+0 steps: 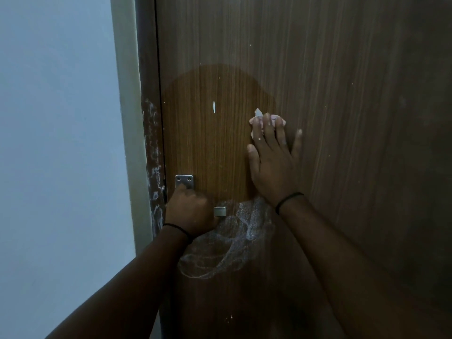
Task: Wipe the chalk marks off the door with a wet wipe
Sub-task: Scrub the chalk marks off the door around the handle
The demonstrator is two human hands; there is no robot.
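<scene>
A brown wood-grain door [330,69] fills the view. A darker damp patch [210,138] spreads over its left middle. My right hand [274,162] lies flat on the door, fingers pressing a crumpled white wet wipe [256,118] against it at the patch's right edge. White chalk scribbles [230,241] remain lower down, below my right wrist. My left hand [190,209] is closed around the metal door handle [220,211], under its steel mounting plate [184,179]. More chalk marks [152,152] run down the dark door frame at the left.
A pale wall [61,143] and a light frame strip [127,94] stand to the left of the door. A small white fleck [214,106] sits on the door within the damp patch.
</scene>
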